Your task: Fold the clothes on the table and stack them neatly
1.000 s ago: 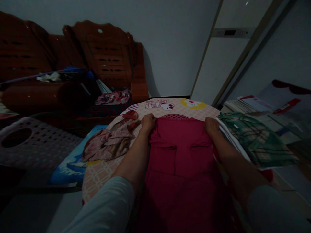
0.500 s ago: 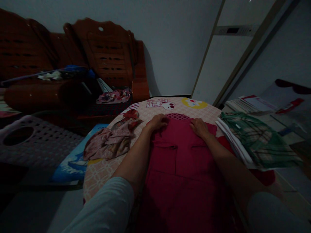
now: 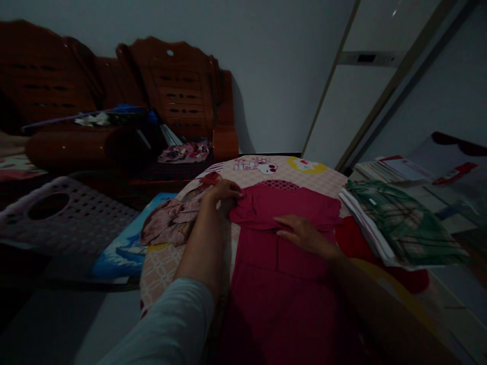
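A long dark-pink garment (image 3: 277, 304), apparently a dress, lies spread over the round table, its short sleeves and a cross seam showing. Its lower end runs down out of view. At the garment's far left corner, my left hand (image 3: 227, 190) has its fingers closed on the sleeve edge. My right hand (image 3: 304, 234) rests on the cloth near the middle, fingers stretched out to the left just below a crosswise fold. A crumpled pinkish patterned cloth (image 3: 167, 223) sits left of my left forearm.
Folded clothes with a green plaid piece (image 3: 403, 218) lie at the right, beside papers (image 3: 403, 167). A woven plastic basket (image 3: 87, 218) and a blue printed bag (image 3: 125, 253) stand left of the table. Behind is a carved wooden sofa (image 3: 175, 96); a bare limb (image 3: 11, 143) shows at the left edge.
My left hand has moved left to the sleeve corner. My right hand has come down and inward from the far edge to the middle. The sleeves now spread wider, with a crosswise fold.
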Demonstrator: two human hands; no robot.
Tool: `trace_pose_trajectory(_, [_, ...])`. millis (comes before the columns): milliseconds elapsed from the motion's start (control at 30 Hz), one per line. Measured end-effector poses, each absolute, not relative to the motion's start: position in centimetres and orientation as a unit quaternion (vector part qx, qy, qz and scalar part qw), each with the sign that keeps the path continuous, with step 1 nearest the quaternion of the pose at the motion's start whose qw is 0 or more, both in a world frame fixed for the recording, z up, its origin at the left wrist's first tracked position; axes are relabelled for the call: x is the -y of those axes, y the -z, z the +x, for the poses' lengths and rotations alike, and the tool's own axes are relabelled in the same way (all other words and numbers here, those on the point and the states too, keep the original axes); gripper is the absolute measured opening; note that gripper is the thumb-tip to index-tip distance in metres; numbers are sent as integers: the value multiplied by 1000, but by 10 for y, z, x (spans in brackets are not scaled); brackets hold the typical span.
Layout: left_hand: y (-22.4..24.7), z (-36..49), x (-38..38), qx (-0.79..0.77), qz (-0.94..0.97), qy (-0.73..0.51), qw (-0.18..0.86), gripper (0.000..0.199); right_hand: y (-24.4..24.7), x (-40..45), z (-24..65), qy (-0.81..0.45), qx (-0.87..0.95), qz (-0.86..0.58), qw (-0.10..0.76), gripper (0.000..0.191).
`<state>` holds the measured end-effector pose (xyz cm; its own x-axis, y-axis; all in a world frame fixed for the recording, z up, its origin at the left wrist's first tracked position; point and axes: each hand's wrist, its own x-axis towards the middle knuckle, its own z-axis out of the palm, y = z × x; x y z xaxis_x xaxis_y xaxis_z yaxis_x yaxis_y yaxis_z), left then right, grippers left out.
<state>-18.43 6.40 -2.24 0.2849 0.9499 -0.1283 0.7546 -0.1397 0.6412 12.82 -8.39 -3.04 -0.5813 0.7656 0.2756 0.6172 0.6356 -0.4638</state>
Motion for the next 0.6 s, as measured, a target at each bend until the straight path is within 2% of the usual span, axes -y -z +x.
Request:
trace_pose_trajectory(100, [23,-186,-60,-569,735,-136,341,27,46,94,120,-144,878,-387,240,42])
trace_pose_trajectory(233, [20,-182,-56,-591,723,-135,331,13,60,91,113,-82,882,-386,258,33])
trace_pose_trajectory(333, [18,-181,-50,-592,701,-181,353,20,64,89,111,-60,879,-382,280,23])
trace_pose_trajectory(433, [16,-183,-44,-540,685,-217,440,27,64,90,111,-68,875,-375,300,23])
trace_pose_trajectory(533, [16,-187,-38,-499,682,-205,493,41,63,91,111,-70,872,-371,312,25])
trace_pose_trajectory(600, [15,-188,-37,-517,682,-181,484,41,63,92,110,-68,874,-367,312,24])
